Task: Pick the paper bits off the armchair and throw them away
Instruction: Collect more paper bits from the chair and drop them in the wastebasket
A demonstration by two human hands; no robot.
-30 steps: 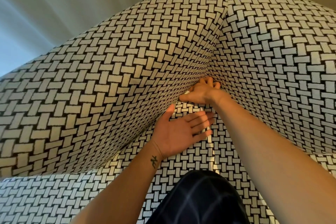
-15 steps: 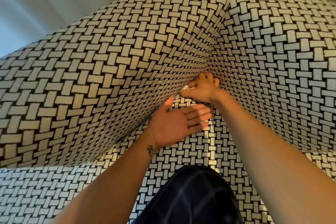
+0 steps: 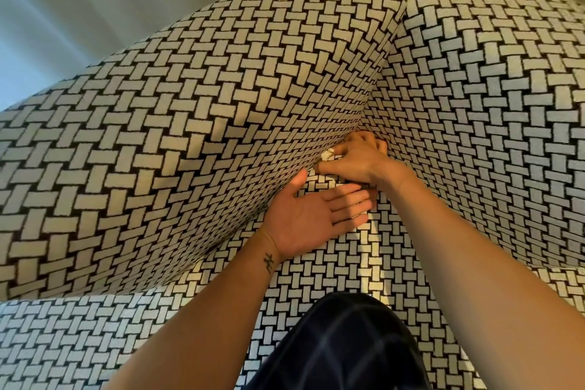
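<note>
The armchair (image 3: 177, 149) is covered in black-and-white basket-weave fabric and fills the view. At the back corner of the seat, my right hand (image 3: 354, 158) reaches into the crease where arm, back and seat meet. Its thumb and fingers pinch a small crumpled white paper bit (image 3: 327, 155). Just in front of it, my left hand (image 3: 313, 215) lies palm up on the seat with straight fingers and holds nothing.
The chair's left arm rises beside my left hand and the backrest (image 3: 490, 104) stands to the right. A pale curtain or wall (image 3: 79, 3) shows beyond the arm at upper left. My dark checked trouser knee (image 3: 342, 348) rests on the seat's front.
The view has moved slightly closer. My right hand has drawn a white paper bit out of the crease, and it now shows between the fingertips. My left hand stays palm up.
</note>
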